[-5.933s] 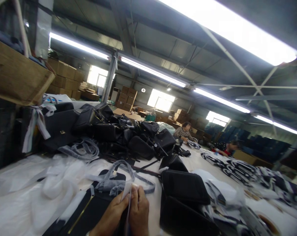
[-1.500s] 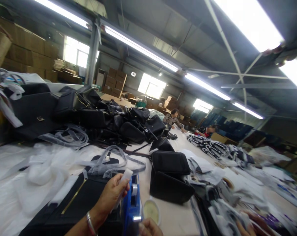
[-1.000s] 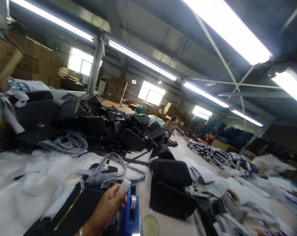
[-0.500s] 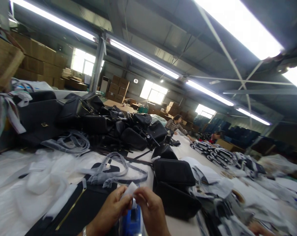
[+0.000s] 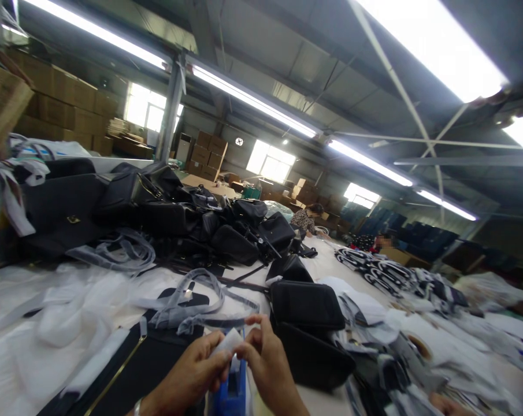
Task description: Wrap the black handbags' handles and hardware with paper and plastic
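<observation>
My left hand (image 5: 192, 372) and my right hand (image 5: 267, 361) meet at the bottom centre, both pinching a small white strip (image 5: 229, 342) between thumb and fingers. Right below them stands a blue tape dispenser (image 5: 230, 390). A black bag with a gold trim line (image 5: 131, 370) lies under my left hand. A wrapped strap in clear plastic (image 5: 192, 306) lies just beyond the hands.
A black bag (image 5: 307, 315) stands right of my hands. A big heap of black bags (image 5: 178, 219) fills the table's far left. White wrapping sheets (image 5: 62, 312) lie left, patterned goods (image 5: 386, 271) right. Two people (image 5: 307, 219) work far down the table. Cardboard boxes (image 5: 57, 110) stack behind.
My right hand came up from the lower edge and joined my left hand on the white strip above the blue dispenser. The view shifted slightly.
</observation>
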`<state>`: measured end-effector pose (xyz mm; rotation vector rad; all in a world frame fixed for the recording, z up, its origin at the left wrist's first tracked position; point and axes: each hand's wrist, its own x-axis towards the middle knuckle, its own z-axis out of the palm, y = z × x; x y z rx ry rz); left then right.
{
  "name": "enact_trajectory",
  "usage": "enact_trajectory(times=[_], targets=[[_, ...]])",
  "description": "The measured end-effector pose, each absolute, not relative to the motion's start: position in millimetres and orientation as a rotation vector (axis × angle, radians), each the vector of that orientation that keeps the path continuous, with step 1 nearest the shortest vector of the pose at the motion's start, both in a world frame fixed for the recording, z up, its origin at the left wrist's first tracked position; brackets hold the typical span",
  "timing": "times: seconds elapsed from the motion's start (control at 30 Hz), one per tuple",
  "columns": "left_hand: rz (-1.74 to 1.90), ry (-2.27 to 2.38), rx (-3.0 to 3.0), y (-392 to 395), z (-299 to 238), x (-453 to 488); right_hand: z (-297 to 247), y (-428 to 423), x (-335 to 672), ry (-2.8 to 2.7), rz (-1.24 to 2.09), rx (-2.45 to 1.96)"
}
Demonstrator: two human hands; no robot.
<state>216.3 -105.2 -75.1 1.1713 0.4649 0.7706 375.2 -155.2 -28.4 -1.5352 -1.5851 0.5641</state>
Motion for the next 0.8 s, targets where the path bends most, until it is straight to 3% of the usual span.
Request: enact_trajectory(times=[0.2,0.47,0.8], targets=[[0.659,0.323,0.852,-103.8,-65.6,207.6,-67.3,-143.7,363.5,-1.317,0.93,-1.194],[0.559,0.293,0.551,-105.1,-60.4,189.7,-77.9,-119.4,353.1,-1.249,1.086,-0.976],[0.851,0.441,1.129,-113.0,-64.4,213.0,-40.7,-143.0,359.8,-1.573,0.645,-1.383]])
